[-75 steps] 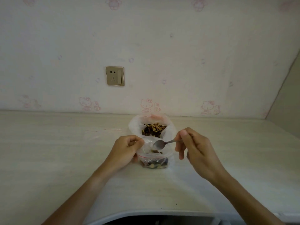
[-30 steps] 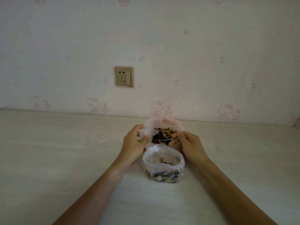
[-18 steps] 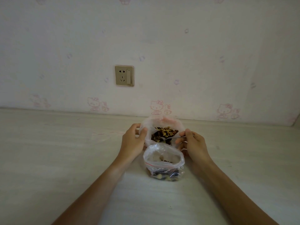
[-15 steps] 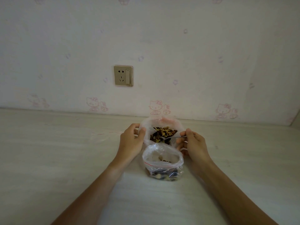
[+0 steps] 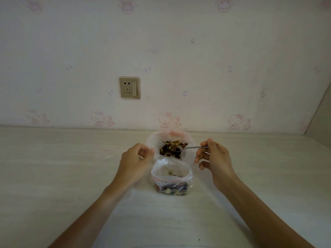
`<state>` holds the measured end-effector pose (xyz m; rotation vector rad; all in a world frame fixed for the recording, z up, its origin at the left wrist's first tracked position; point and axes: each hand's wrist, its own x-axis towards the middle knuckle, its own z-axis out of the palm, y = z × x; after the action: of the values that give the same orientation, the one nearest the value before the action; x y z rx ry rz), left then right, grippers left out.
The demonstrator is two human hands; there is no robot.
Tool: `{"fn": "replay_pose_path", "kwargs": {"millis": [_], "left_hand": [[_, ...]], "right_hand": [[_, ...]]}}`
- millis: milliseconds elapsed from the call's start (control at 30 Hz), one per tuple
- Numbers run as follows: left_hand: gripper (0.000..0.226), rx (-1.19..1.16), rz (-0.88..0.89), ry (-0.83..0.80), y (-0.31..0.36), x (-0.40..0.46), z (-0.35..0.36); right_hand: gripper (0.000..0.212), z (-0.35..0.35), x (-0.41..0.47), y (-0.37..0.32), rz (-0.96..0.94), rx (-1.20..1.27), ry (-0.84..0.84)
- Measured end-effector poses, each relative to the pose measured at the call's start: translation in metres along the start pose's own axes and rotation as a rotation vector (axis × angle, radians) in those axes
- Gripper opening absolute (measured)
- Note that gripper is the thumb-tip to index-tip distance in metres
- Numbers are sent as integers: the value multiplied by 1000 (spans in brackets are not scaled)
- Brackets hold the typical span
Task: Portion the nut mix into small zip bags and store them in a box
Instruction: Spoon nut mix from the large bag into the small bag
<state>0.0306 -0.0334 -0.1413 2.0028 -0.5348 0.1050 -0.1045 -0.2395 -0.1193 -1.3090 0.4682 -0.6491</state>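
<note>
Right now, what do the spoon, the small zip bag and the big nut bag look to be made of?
Spoon: seemingly metal, grey with a dull sheen and a thin handle.
Small zip bag: thin clear plastic film; it crinkles, glints, shows the nuts inside, and has a red line below its mouth.
Big nut bag: soft, cloudier translucent plastic, wrinkled; pink tint at the back rim.

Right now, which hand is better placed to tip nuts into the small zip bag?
Right hand: it holds the loaded spoon just behind the small zip bag. The left hand grips the big bag.
</note>
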Motion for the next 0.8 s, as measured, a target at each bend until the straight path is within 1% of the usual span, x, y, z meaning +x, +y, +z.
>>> {"fn": "replay_pose_path", "kwargs": {"millis": [67, 133, 233, 333, 467, 567, 600, 633, 667, 700, 733, 800], "left_hand": [[31, 39, 8, -111, 3, -10, 0], [36, 85, 2, -182, 8, -20, 2], [26, 80, -2, -210, 16, -30, 4], [20, 47, -7, -217, 26, -35, 3], [20, -35, -37, -212, 34, -40, 1], [21, -34, -32, -197, 36, -43, -1], [21, -23, -28, -191, 36, -44, -3], [22, -2, -18, -187, 37, -44, -4], [22, 24, -4, -187, 36, -44, -6], [22, 45, 7, -190, 36, -43, -7], [22, 58, 13, -194, 36, -43, -8], [21, 70, 11, -199, 36, -41, -9]], "right_hand": [[35, -6, -7, -9, -14, 8, -28], [35, -13, -17, -17, -28, 24, -61], [37, -21, -35, -23, -50, -2, -119], [39, -27, -50, -21, -120, -161, -179], [38, -35, -64, -19, -364, -488, -271], [40, -44, -73, -27, -711, -979, -382], [43, -45, -76, -31, -850, -1117, -406], [46, -45, -78, -34, -973, -1196, -418], [49, -44, -79, -35, -1054, -1230, -426], [50, -43, -81, -36, -1093, -1235, -431], [49, -42, -81, -36, -1090, -1217, -432], [43, -42, -80, -35, -991, -1112, -441]]}}
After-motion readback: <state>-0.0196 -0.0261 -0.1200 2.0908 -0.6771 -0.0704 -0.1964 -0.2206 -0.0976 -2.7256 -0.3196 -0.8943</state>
